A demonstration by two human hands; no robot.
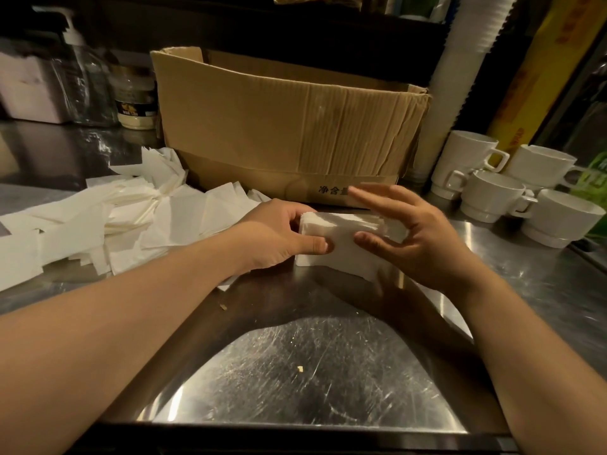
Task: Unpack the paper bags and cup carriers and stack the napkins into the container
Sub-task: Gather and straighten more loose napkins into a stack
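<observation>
hands: two. left hand [279,234] pinching one napkin stack [345,238]; right hand [414,234] spread, thumb touching stack. five cups [492,195].

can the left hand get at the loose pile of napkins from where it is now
Probably yes. The left hand grips the near end of the napkin stack, and the loose pile of napkins lies on the steel counter just to its left with nothing between them. It would have to let go first.

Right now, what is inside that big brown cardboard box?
The brown cardboard box is open-topped, but its tall front wall hides the contents. Only the inner back wall shows, so I cannot tell what it holds.
</observation>
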